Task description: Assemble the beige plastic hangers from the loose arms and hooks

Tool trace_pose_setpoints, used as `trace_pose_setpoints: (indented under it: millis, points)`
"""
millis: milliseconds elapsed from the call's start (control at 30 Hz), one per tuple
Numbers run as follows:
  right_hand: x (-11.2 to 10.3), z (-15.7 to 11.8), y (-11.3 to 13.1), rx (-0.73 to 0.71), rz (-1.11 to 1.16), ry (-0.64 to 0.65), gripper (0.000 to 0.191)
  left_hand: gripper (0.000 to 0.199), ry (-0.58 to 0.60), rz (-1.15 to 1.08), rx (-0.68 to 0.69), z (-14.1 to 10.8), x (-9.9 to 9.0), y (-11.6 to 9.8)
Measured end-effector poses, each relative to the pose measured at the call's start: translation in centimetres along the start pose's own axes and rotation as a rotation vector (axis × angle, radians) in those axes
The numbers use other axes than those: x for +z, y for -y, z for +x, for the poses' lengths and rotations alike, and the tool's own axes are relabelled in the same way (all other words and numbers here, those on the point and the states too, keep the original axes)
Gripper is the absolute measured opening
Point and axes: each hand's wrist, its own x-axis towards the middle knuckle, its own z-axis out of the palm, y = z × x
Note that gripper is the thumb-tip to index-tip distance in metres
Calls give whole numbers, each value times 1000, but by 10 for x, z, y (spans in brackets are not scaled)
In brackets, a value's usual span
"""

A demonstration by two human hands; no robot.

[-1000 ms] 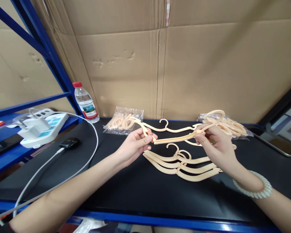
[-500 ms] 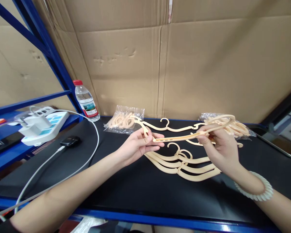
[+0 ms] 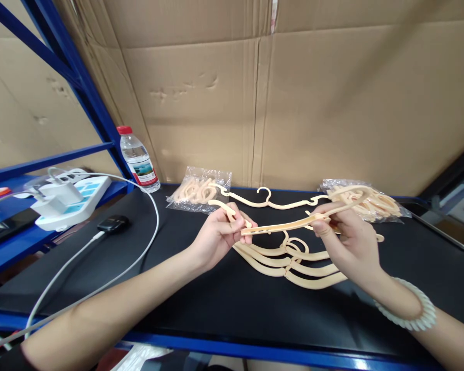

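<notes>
My left hand (image 3: 220, 234) pinches a small cream plastic hook piece (image 3: 221, 207) between thumb and fingers. Its lower end shows just above the slotted end of a cream plastic clothes hanger (image 3: 280, 225). I grip that hanger near its middle with my right hand (image 3: 346, 234), and its other part curves up to the right. Left fingertips lie behind the slotted end; whether they touch it I cannot tell. Beneath both hands, several cream hangers (image 3: 313, 282) lie overlapped on the black tabletop (image 3: 232, 314). Another hanger (image 3: 282, 206) lies farther back, small hooks at its ends.
Clear bags of cream hooks (image 3: 195, 191) and cream plastic parts (image 3: 379, 203) lie along the cardboard wall (image 3: 201, 113). A water bottle (image 3: 139, 162) stands back left. At left are a white power strip (image 3: 90, 198), a black device (image 3: 113, 223) and a looping white cable (image 3: 154, 226).
The slotted hanger end has dropped slightly and now sits in front of my left fingertips. The hook piece in my left hand has tilted flatter, its end apart from the slotted end.
</notes>
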Motion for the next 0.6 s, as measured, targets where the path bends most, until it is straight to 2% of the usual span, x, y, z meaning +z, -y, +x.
trace_pose_setpoints:
  millis: [367,467,600]
  points:
    - [-2,2,4,-108,-72,-78,5,24,182,-108,-98,3,-5,-8]
    - [-2,2,5,-108,-102,-92,5,24,160,-82,-72,2,-4,-7]
    - [-1,2,4,-115,-130,-100,4,20,49,27,12,4,-4,-5]
